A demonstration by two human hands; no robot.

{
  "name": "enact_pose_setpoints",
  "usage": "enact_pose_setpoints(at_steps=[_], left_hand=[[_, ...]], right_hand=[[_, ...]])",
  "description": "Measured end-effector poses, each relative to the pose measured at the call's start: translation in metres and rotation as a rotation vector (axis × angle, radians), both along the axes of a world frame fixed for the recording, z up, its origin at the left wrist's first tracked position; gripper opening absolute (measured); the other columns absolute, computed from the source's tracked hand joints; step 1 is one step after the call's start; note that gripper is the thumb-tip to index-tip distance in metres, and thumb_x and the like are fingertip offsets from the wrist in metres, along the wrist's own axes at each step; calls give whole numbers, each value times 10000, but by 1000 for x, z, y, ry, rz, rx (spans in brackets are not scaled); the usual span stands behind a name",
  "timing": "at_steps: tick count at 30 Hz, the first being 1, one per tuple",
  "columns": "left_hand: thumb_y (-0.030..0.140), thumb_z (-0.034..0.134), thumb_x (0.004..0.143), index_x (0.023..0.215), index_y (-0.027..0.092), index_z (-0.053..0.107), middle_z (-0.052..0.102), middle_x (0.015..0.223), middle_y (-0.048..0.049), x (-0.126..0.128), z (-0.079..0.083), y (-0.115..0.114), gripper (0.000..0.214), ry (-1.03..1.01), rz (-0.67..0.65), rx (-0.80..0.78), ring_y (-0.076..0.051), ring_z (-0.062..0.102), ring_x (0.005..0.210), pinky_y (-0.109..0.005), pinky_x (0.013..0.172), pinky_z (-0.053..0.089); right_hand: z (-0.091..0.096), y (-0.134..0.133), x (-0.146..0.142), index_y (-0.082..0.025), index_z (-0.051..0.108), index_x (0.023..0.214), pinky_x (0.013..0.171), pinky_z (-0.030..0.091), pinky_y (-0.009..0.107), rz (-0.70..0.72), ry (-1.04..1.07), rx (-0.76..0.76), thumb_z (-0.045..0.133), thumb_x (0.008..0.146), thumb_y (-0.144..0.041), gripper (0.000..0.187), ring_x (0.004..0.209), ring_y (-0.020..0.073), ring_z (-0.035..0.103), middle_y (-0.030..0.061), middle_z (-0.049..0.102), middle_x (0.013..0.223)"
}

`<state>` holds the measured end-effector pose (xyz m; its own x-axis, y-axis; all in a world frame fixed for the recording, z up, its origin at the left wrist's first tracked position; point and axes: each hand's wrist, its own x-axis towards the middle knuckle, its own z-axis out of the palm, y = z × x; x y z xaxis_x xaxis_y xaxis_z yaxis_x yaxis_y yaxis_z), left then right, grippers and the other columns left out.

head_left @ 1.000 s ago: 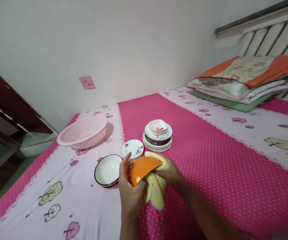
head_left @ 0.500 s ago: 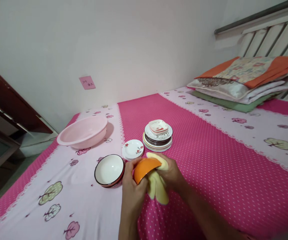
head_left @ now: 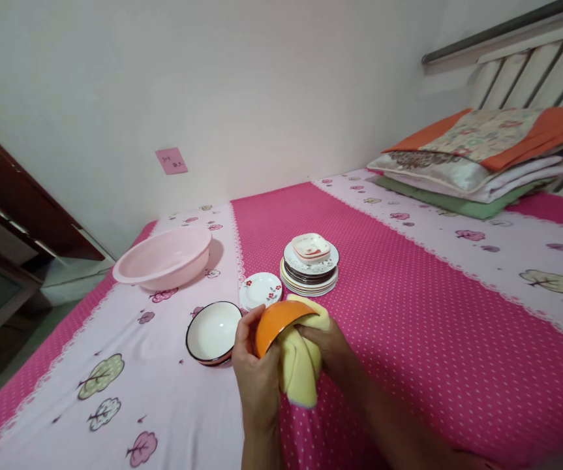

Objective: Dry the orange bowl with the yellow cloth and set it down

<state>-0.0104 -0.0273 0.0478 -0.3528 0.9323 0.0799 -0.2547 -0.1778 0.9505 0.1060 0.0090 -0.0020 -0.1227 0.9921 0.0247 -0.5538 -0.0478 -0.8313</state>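
Observation:
An orange bowl [head_left: 278,322] is tilted on its side, its glossy outside facing up. My left hand [head_left: 258,365] grips the bowl by its left edge, fingers closed around it. My right hand [head_left: 329,339] is closed on a yellow cloth [head_left: 299,369], which it presses against the bowl's right rim; part of the cloth hangs below. The inside of the bowl is hidden from me. Just left of my left hand stand stacked white bowls [head_left: 214,331] with dark rims. Beyond my hands lie small white plates [head_left: 260,291] with red flowers.
A stack of plates [head_left: 310,284] topped by small square dishes [head_left: 311,247] stands behind my hands. A pink basin [head_left: 164,260] sits at the left edge of the bed. Folded bedding and cushions [head_left: 481,156] are piled at the far right by the headboard [head_left: 535,75].
The orange bowl has shifted slightly left and up in my left hand's grip. My right hand has moved the cloth along the rim, and its hanging end has swung left.

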Motion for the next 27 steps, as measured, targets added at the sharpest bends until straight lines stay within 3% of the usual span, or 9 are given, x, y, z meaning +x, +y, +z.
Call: enact_pose_setpoints(at_steps=[3, 5, 10, 13, 18, 23, 27], left_hand=[[216, 744, 689, 1247, 271, 605, 693, 1215, -28, 7, -5, 1, 578, -201, -5, -4, -238, 687, 1068, -348, 917, 559], [238, 736, 728, 1271, 291, 578, 690, 1205, -15, 9, -6, 2, 567, -228, -17, -5, -221, 690, 1044, -344, 918, 556], [233, 712, 778, 1208, 231, 597, 686, 1211, -60, 4, -3, 5, 445, 125, -74, 16, -239, 664, 1120, -340, 943, 535], [207, 663, 784, 1174, 208, 624, 702, 1165, -73, -1, -4, 5, 392, 287, -105, 18, -249, 668, 1101, -374, 959, 524], [171, 663, 740, 1107, 216, 674, 712, 1107, -63, -1, -12, 7, 369, 442, -67, -6, -259, 674, 1033, -407, 936, 515], [197, 688, 735, 1139, 205, 681, 738, 1117, -73, -7, -18, 11, 404, 276, -33, -63, -256, 696, 1031, -394, 924, 532], [200, 721, 715, 1192, 205, 670, 736, 1174, -83, -6, -18, 12, 479, 52, 47, -107, -249, 704, 1049, -359, 892, 556]], right_hand=[[-7, -6, -14, -210, 671, 1232, 787, 650, 458, 2, 55, -72, 748, 766, -477, 543, 909, 332, 780, 107, 806, 1085], [-10, -6, -14, -197, 684, 1179, 782, 649, 451, 6, 19, -65, 724, 783, -501, 500, 895, 326, 780, 113, 806, 1058], [-3, 10, 15, -200, 735, 1032, 809, 644, 441, -54, -105, -35, 836, 689, -396, 408, 895, 315, 776, 84, 818, 1011], [8, 13, 30, -223, 759, 1096, 861, 633, 426, -89, -205, 34, 898, 621, -317, 503, 993, 315, 764, 63, 816, 1103], [11, 9, 29, -236, 744, 1242, 927, 613, 436, -5, -389, 201, 883, 726, -374, 552, 1082, 321, 752, 85, 794, 1206], [5, 12, 24, -237, 734, 1255, 930, 617, 438, -21, -329, 137, 928, 656, -342, 638, 1088, 326, 748, 82, 790, 1223], [2, 7, 8, -236, 734, 1203, 944, 612, 405, -65, -82, 26, 923, 614, -298, 622, 1102, 315, 744, 55, 794, 1204]])
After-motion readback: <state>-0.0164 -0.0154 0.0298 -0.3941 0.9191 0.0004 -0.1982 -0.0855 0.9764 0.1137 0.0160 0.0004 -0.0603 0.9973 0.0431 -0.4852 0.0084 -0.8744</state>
